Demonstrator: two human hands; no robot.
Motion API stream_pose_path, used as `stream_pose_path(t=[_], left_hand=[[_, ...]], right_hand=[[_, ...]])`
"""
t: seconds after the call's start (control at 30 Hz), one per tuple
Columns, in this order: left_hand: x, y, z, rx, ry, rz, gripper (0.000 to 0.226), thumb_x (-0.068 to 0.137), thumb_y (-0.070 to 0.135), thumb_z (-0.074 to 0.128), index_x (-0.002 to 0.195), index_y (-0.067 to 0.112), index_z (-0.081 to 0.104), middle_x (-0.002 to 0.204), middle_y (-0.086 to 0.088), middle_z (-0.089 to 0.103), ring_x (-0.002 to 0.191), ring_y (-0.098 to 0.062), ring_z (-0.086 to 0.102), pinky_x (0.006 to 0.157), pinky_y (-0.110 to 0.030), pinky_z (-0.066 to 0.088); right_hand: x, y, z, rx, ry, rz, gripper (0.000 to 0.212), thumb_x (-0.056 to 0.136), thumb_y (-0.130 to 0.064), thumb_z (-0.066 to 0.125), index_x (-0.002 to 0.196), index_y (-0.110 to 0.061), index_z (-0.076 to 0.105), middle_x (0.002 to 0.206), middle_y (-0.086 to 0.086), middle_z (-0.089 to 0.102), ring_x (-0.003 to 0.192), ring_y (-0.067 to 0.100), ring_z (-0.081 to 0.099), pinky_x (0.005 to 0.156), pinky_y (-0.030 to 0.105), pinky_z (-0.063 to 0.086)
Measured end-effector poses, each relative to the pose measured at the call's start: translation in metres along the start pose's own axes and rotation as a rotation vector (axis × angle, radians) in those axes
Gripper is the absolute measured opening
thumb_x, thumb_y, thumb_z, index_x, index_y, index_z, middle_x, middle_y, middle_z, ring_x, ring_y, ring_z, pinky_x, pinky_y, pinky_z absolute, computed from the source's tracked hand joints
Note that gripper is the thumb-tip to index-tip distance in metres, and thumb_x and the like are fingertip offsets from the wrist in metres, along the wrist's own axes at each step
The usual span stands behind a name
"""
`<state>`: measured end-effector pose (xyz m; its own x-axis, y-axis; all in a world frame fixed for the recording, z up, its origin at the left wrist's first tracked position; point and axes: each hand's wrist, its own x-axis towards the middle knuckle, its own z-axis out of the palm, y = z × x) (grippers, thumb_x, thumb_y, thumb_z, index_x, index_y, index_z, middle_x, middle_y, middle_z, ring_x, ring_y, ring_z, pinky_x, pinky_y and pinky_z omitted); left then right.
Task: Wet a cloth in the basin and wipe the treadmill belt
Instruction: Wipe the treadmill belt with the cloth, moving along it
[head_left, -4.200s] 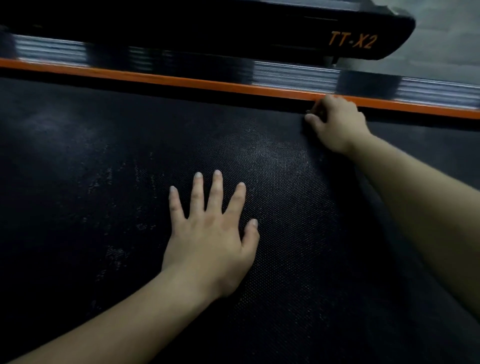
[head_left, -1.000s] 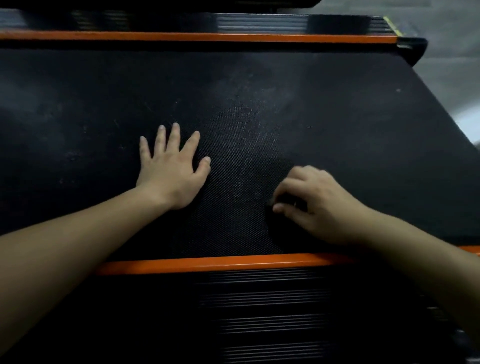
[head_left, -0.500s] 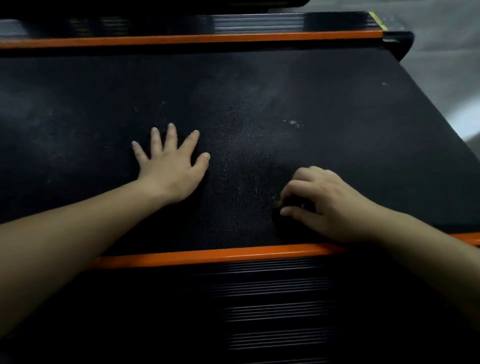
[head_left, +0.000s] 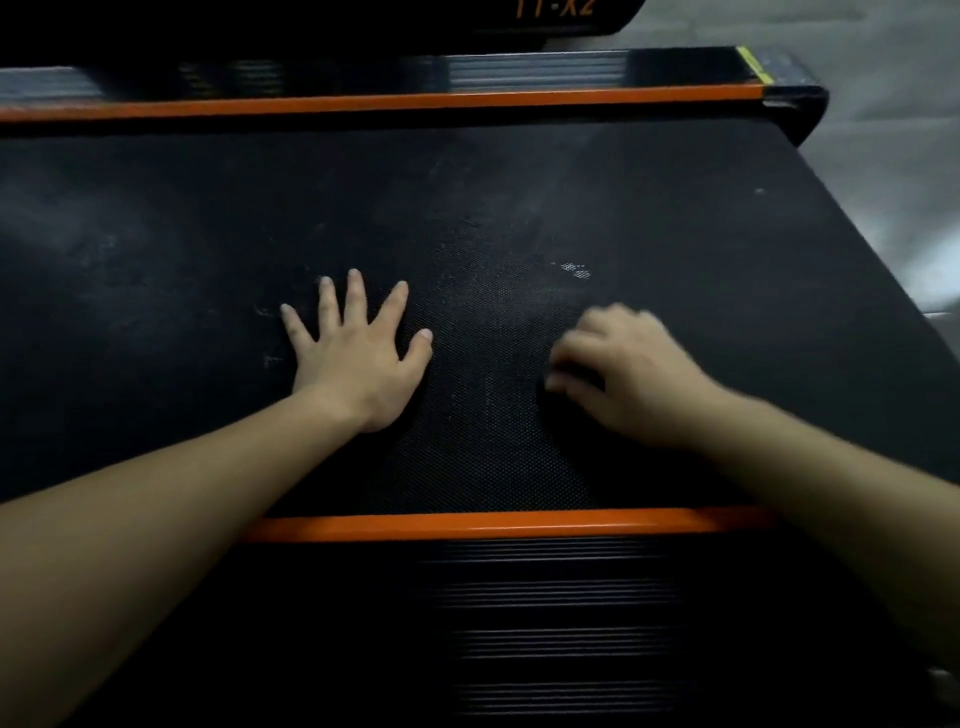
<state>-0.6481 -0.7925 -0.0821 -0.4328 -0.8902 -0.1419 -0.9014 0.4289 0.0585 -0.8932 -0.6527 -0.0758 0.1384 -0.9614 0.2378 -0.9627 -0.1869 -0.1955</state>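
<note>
– While left hand (head_left: 358, 358) lies flat on the treadmill belt (head_left: 519, 208), fingers spread, what's right hand (head_left: 631, 379) doing?
– Near it, knuckles up, fingers curled onto belt. Blurred, can't tell if they pinch anything.
– Edges?
– near orange rail (head_left: 493, 522) just behind both wrists, far orange rail (head_left: 415, 102) well past fingertips. Open belt ahead of both hands and left of left hand; belt's end well right of right hand.

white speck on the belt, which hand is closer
Right. The right hand, gripping the cloth, is just short of the white speck; the left hand lies flat farther off to its left.
</note>
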Motion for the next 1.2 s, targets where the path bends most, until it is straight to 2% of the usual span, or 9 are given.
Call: stream_pose_path(t=[0.13, 0.3, 0.4, 0.57, 0.7, 0.8, 0.97, 1.1, 1.2], left_hand=[[-0.002, 0.002, 0.000, -0.002, -0.015, 0.001, 0.072, 0.097, 0.068, 0.015, 0.160, 0.037, 0.002, 0.168, -0.011, -0.012, 0.153, -0.035, -0.019, 0.117, -0.067, -0.012], [-0.001, 0.002, -0.003, 0.017, -0.026, 0.042, 0.070, 0.098, 0.064, 0.013, 0.160, 0.035, -0.003, 0.168, -0.012, -0.015, 0.152, -0.037, -0.021, 0.117, -0.066, -0.013], [0.003, 0.001, -0.002, 0.007, -0.041, 0.095, 0.067, 0.100, 0.059, 0.013, 0.160, 0.035, -0.004, 0.168, -0.009, -0.018, 0.152, -0.034, -0.023, 0.117, -0.066, -0.013], [0.012, -0.002, -0.007, -0.030, -0.039, 0.194, 0.067, 0.099, 0.056, 0.018, 0.161, 0.032, 0.006, 0.169, -0.007, -0.012, 0.154, -0.026, -0.018, 0.118, -0.062, -0.015], [0.041, 0.010, -0.018, -0.126, 0.037, 0.262, 0.061, 0.102, 0.047, 0.033, 0.159, 0.027, 0.021, 0.170, -0.009, 0.003, 0.156, -0.027, -0.006, 0.121, -0.062, -0.008], [0.070, 0.021, -0.020, -0.131, -0.007, 0.196, 0.062, 0.102, 0.046, 0.033, 0.160, 0.027, 0.019, 0.169, -0.011, 0.000, 0.155, -0.031, -0.009, 0.119, -0.065, -0.009], [0.093, 0.024, -0.019, -0.145, -0.039, 0.167, 0.062, 0.103, 0.048, 0.029, 0.160, 0.030, 0.015, 0.170, -0.010, -0.004, 0.155, -0.031, -0.013, 0.118, -0.064, -0.013], [0.114, 0.026, -0.020, -0.136, -0.014, 0.115, 0.061, 0.104, 0.049, 0.026, 0.160, 0.031, 0.013, 0.170, -0.007, -0.006, 0.155, -0.028, -0.015, 0.119, -0.062, -0.013], [0.125, 0.033, -0.016, -0.141, 0.016, 0.033, 0.062, 0.103, 0.052, 0.022, 0.161, 0.033, 0.010, 0.170, -0.004, -0.007, 0.155, -0.026, -0.016, 0.120, -0.060, -0.013]], right_hand=[[0.043, 0.032, 0.007, -0.036, 0.073, 0.301, 0.032, 0.094, -0.052, 0.046, 0.104, -0.025, 0.060, 0.097, -0.003, 0.050, 0.099, 0.028, 0.053, 0.083, 0.039, 0.036], [-0.001, -0.020, 0.005, 0.077, 0.008, 0.055, 0.040, 0.091, -0.057, 0.037, 0.100, -0.027, 0.062, 0.095, -0.002, 0.056, 0.087, 0.023, 0.053, 0.073, 0.037, 0.041], [0.029, 0.001, 0.010, -0.005, 0.027, 0.009, 0.043, 0.090, -0.056, 0.037, 0.098, -0.023, 0.064, 0.093, 0.003, 0.058, 0.085, 0.028, 0.055, 0.072, 0.038, 0.042], [0.093, 0.042, 0.019, -0.063, 0.132, 0.405, 0.033, 0.095, -0.050, 0.046, 0.107, -0.022, 0.059, 0.103, 0.006, 0.056, 0.099, 0.031, 0.054, 0.085, 0.043, 0.040], [0.052, -0.011, 0.022, 0.028, 0.100, 0.193, 0.035, 0.092, -0.051, 0.043, 0.101, -0.022, 0.062, 0.096, 0.004, 0.057, 0.088, 0.029, 0.054, 0.074, 0.039, 0.041], [0.068, 0.006, 0.020, -0.012, 0.038, 0.154, 0.041, 0.092, -0.052, 0.041, 0.101, -0.019, 0.065, 0.097, 0.008, 0.059, 0.088, 0.032, 0.055, 0.074, 0.042, 0.043], [0.134, 0.068, 0.024, -0.108, 0.121, 0.492, 0.036, 0.096, -0.050, 0.046, 0.108, -0.019, 0.060, 0.107, 0.012, 0.056, 0.101, 0.035, 0.052, 0.084, 0.044, 0.040], [0.097, 0.025, 0.029, 0.010, 0.082, 0.197, 0.037, 0.092, -0.050, 0.043, 0.099, -0.020, 0.063, 0.095, 0.007, 0.056, 0.088, 0.031, 0.053, 0.072, 0.040, 0.041], [0.130, 0.060, 0.031, -0.032, 0.066, 0.095, 0.040, 0.092, -0.052, 0.043, 0.099, -0.019, 0.065, 0.095, 0.010, 0.059, 0.088, 0.035, 0.055, 0.073, 0.043, 0.047]])
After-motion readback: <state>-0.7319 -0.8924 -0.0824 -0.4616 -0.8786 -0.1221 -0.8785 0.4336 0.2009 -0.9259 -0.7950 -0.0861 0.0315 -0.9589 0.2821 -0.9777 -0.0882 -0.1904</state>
